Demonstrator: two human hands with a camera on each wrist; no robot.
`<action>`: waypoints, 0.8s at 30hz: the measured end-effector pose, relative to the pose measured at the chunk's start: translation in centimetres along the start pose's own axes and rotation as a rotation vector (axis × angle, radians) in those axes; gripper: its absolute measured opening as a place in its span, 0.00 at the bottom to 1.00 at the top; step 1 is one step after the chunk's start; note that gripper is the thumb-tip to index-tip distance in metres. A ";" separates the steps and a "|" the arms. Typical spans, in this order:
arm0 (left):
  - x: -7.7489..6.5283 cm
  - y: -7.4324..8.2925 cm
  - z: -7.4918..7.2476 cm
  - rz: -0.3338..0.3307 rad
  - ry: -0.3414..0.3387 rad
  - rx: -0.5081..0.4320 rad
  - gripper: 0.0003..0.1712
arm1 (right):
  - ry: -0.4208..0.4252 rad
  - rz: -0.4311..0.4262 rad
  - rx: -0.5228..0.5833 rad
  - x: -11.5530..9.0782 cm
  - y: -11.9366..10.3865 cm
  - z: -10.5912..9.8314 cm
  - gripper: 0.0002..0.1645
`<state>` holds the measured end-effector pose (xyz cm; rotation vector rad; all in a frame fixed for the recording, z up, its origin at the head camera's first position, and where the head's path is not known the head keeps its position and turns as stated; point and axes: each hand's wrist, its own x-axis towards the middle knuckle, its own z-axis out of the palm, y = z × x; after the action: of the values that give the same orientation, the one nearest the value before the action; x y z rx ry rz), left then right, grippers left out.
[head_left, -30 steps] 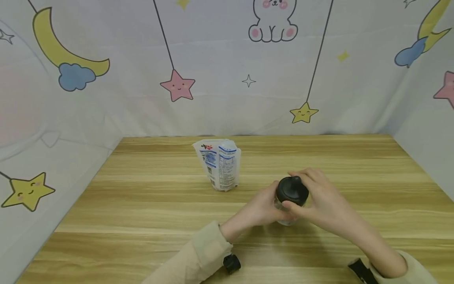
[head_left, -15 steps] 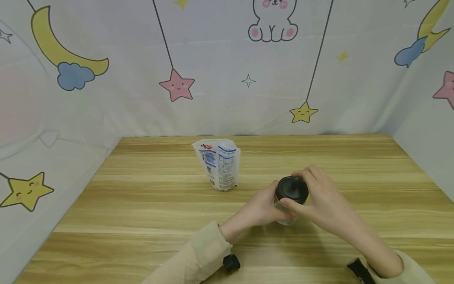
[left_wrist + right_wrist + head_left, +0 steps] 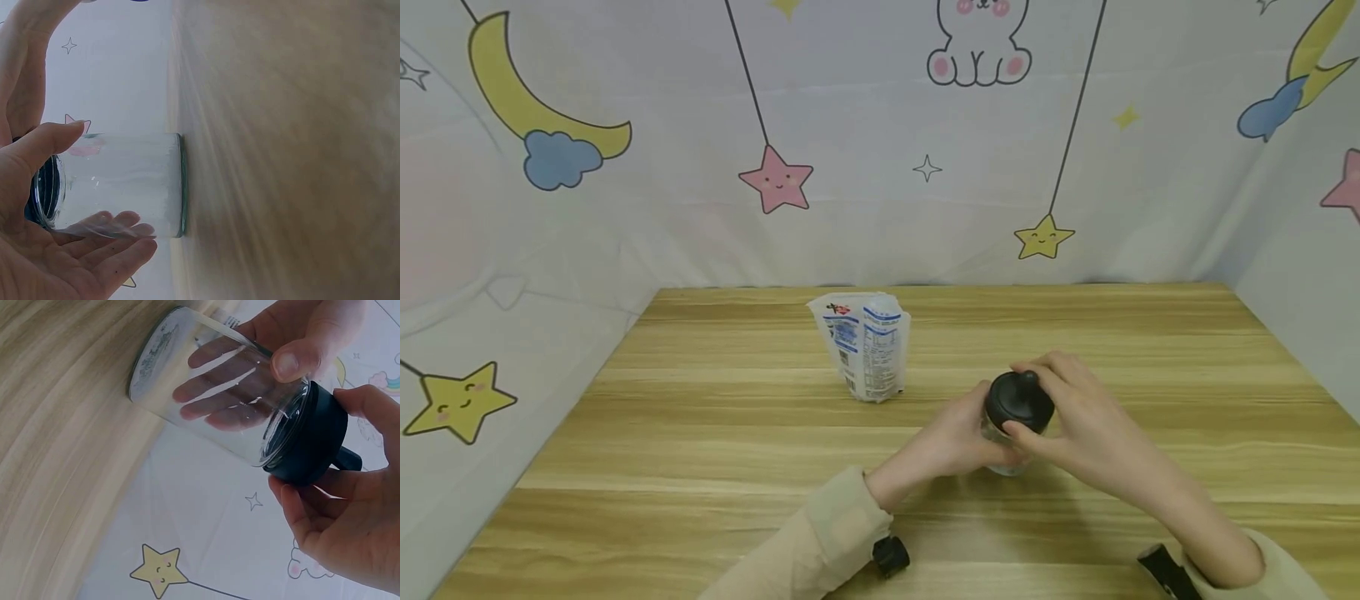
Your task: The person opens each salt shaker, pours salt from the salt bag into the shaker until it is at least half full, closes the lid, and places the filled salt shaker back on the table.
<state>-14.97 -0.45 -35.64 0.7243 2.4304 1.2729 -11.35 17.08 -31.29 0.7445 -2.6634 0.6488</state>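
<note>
A clear glass jar (image 3: 125, 181) stands upright on the wooden table, with a black lid (image 3: 315, 434) on its mouth. A small black knob or spout (image 3: 348, 459) sticks up from the lid. My left hand (image 3: 958, 437) grips the jar's side, its thumb on one face and its fingers round the other. From the right, my right hand (image 3: 1086, 417) pinches the lid's rim between thumb and fingers. Through the glass, the left fingers show clearly in the right wrist view. I see no contents in the jar.
A white plastic pouch (image 3: 872, 350) with blue and red print stands farther back, left of the jar. The wooden table (image 3: 700, 433) meets a patterned cloth (image 3: 865, 225) along its back and sides. Black wrist devices (image 3: 891, 557) sit at both sleeves.
Half a second ago the lid's knob was hard to make out; now it shows at the lid's far side, as one second ago. The right fingers shifted slightly; jar and left hand look still.
</note>
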 end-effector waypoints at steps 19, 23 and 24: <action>0.0 0.1 0.0 -0.012 0.019 0.004 0.35 | 0.014 0.149 0.043 0.1 -0.2 0.0 0.38; -0.1 0.1 0.0 -0.013 0.020 0.004 0.36 | 0.021 0.131 0.035 0.0 -0.2 0.0 0.35; -0.1 0.1 0.0 -0.014 0.019 0.002 0.36 | 0.024 0.124 0.034 0.0 -0.2 0.1 0.34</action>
<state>-14.84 -0.46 -35.51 0.6974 2.4479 1.2774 -11.24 16.86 -31.25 0.5796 -2.6995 0.7312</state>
